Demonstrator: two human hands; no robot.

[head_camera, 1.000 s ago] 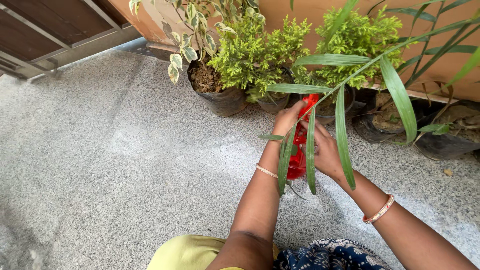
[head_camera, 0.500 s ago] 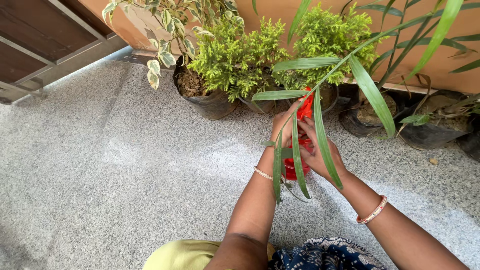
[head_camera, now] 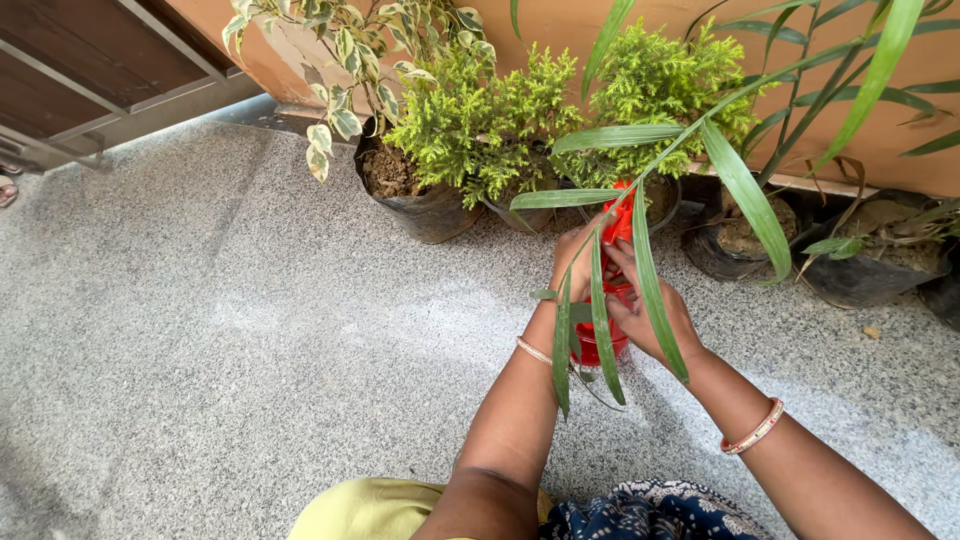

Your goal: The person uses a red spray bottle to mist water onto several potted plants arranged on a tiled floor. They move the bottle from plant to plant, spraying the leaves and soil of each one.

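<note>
Red spray bottle [head_camera: 603,330] sits low between both hands, just above the speckled floor [head_camera: 250,330], half hidden by drooping palm leaves [head_camera: 640,270]. Left hand [head_camera: 572,255] has its grip closed round the bottle's upper part; right hand [head_camera: 650,310] wraps the body from the other side, grip closed on it too. What the bottle holds can't be made out. Beyond, a black grow bag [head_camera: 425,205] shows bare brown soil and a variegated plant [head_camera: 350,60]. Beside it, bushy yellow-green shrubs [head_camera: 520,100] hide their pots. Further right, dark pots [head_camera: 850,270] hold soil and dry leaves against the orange wall [head_camera: 900,150].
</note>
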